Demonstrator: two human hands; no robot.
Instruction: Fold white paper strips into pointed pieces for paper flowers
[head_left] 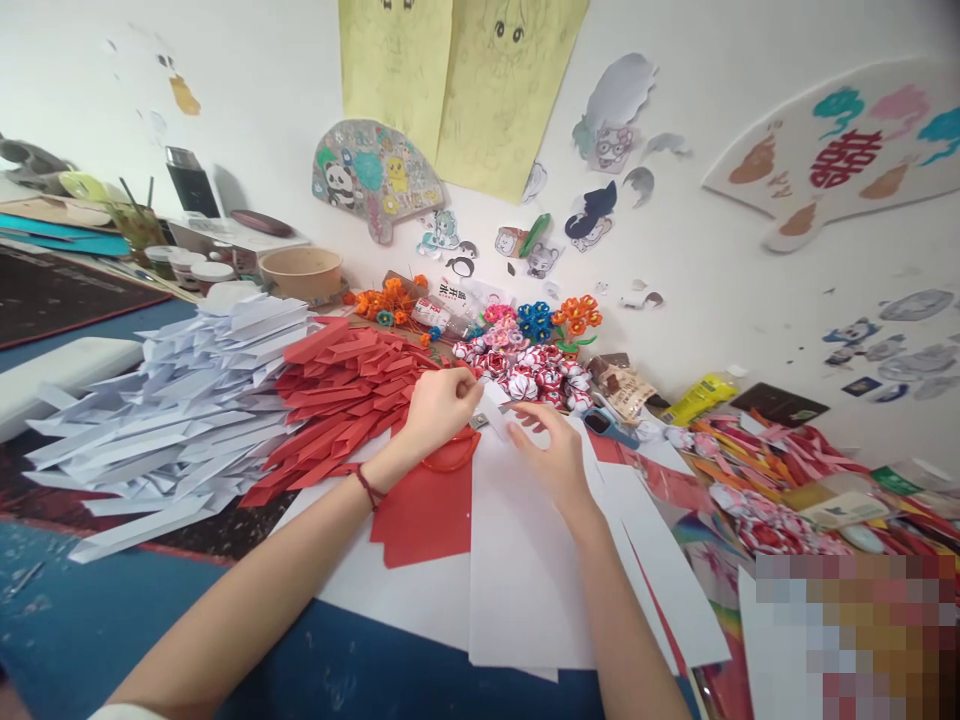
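Observation:
A small white paper strip (493,412) is raised above the sheets, between my two hands. My left hand (442,408) pinches its upper end between thumb and fingertips. At the strip's lower right, my right hand (551,455) has its thumb against the paper, with the other fingers curled behind it. White paper sheets (525,570) lie stacked beneath my hands, and red paper (424,515) lies to their left. Orange-red scissor handles (457,455) show under my left wrist; the blades are hidden.
Piles of folded white strips (202,390) and folded red strips (352,385) fill the left side. Red-and-white paper flowers (536,378) sit against the wall beyond my hands. A brown bowl (301,272) stands behind the piles. Colourful ribbons (780,460) crowd the right.

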